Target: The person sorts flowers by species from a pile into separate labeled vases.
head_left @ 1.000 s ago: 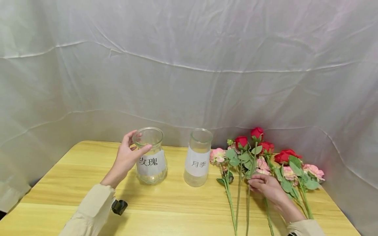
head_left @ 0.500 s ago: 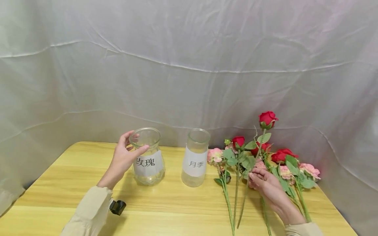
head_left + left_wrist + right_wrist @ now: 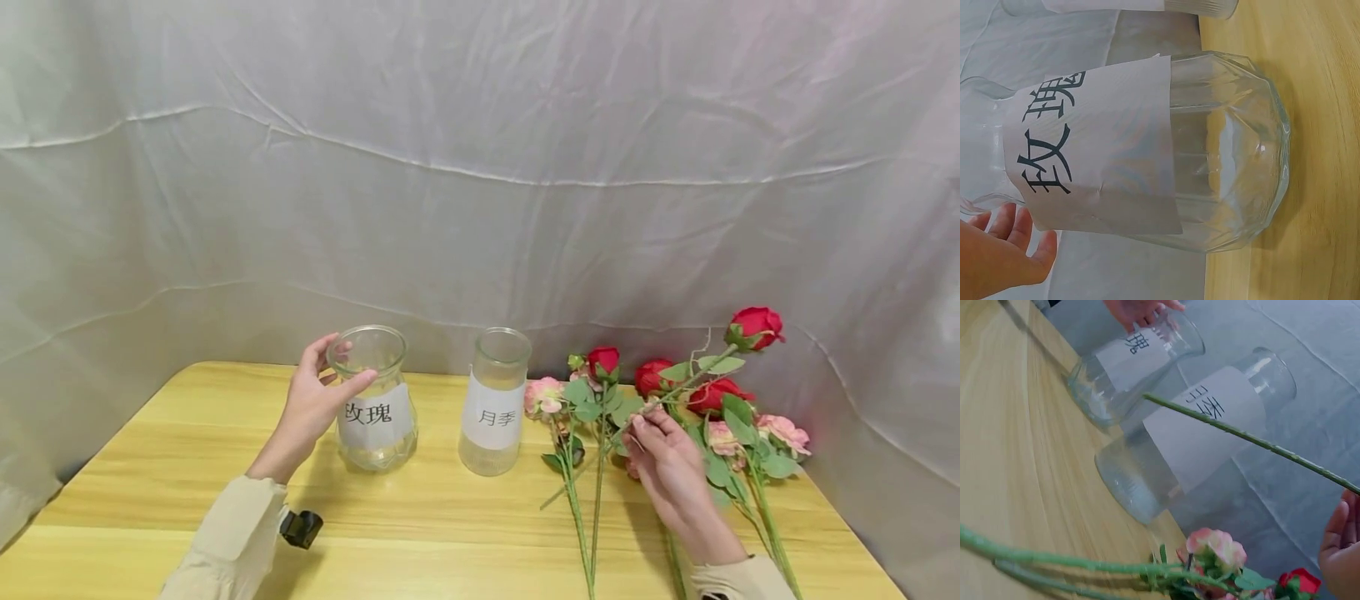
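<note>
My left hand [image 3: 311, 404] curves round the neck of the wide glass vase [image 3: 378, 454], thumb in front and fingers behind. This vase stands upright and bears a white label with black characters; its faceted base shows in the left wrist view. On the right, my right hand [image 3: 671, 471] pinches the stem of a red rose [image 3: 756, 327]. The bloom tilts up to the right, while the bare stem end [image 3: 1166, 402] points left, passing in front of the narrow glass vase [image 3: 1197, 444] in the right wrist view.
The narrow vase, also labelled, stands between the wide vase and the flowers. Several red roses [image 3: 716, 396] and pink flowers [image 3: 547, 395] lie on the right of the wooden table [image 3: 420, 542]. A grey cloth [image 3: 480, 167] hangs behind.
My right hand has lifted the red rose off the pile and tilted it, its bloom swinging right and its stem end swinging left. My left hand stays at the wide vase.
</note>
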The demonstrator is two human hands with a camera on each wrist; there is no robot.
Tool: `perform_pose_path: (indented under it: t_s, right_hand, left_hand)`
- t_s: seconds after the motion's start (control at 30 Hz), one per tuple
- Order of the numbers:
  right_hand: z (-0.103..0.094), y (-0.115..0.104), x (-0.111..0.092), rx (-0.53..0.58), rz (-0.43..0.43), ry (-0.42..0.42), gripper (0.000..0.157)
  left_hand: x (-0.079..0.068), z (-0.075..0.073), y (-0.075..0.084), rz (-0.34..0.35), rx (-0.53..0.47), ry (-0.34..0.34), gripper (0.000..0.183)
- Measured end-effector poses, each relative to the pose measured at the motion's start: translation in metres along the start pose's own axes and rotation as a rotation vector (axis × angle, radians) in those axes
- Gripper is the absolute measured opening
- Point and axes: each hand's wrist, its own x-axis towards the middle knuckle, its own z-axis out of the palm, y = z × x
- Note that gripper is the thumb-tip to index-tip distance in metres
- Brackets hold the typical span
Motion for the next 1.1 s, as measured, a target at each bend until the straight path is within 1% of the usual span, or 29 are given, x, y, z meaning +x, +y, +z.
perform_pose_path:
  t_s: [0.13,0.3,0.6,0.8,0.93,1.03,1.1]
  right_hand:
    - [0.013,0.003,0.002,0.036,-0.051,0.059,0.008]
    - [0.030,0.007,0.005,0.041,-0.074,0.128,0.008]
    - [0.053,0.013,0.012,-0.008,-0.096,0.176,0.009]
    - [0.064,0.014,0.016,0.030,-0.113,0.209,0.009]
    - [0.073,0.016,0.018,0.003,-0.147,0.233,0.010]
    - [0.082,0.018,0.021,-0.035,-0.190,0.245,0.011]
    - [0.088,0.017,0.023,-0.036,-0.216,0.248,0.012]
  left_hand:
    - [-0.001,0.000,-0.001,0.001,-0.001,0.005,0.087]
    - [-0.002,0.001,0.000,0.000,-0.012,0.009,0.087]
    - [-0.001,0.002,-0.001,0.003,-0.016,0.018,0.086]
    - [-0.001,0.002,-0.001,0.004,-0.027,0.025,0.085]
    - [-0.002,0.002,0.000,0.000,-0.043,0.025,0.086]
    - [-0.003,0.002,0.001,-0.003,-0.044,0.023,0.086]
    - [-0.002,0.002,0.001,-0.006,-0.038,0.021,0.086]
